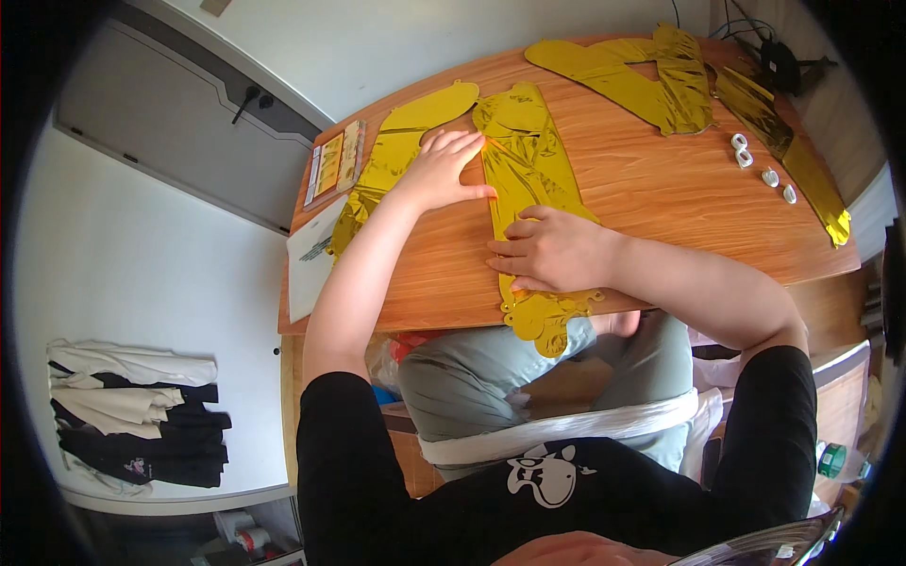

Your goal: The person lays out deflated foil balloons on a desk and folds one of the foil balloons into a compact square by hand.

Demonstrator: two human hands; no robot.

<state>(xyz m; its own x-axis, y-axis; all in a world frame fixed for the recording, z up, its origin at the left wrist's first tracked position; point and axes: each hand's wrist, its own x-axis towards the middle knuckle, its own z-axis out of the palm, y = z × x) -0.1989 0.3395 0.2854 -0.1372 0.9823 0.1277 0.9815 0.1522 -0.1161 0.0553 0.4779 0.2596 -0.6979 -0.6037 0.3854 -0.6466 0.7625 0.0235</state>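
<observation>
A flat, uninflated gold foil balloon (pixel 552 184) lies lengthwise on the wooden table in front of me, its scalloped lower end hanging over the near edge. My left hand (pixel 442 170) has its fingers outstretched, thumb and fingertips touching the balloon's left edge near its upper part. Lower down, my right hand (pixel 559 250) rests palm down on the same foil with its fingers apart. Left of it lies a second gold foil balloon (pixel 385 156), partly covered by my left hand and forearm. Neither hand grips anything that I can see.
Farther back lie another gold foil balloon (pixel 613 80) and, at right, a long narrow one (pixel 779 137). Small white ribbon rolls (pixel 741 151) stand near it. A colourful flat package (pixel 335 165) and a white sheet (pixel 313 255) line the table's left edge. Black cables (pixel 779 61) sit at back right.
</observation>
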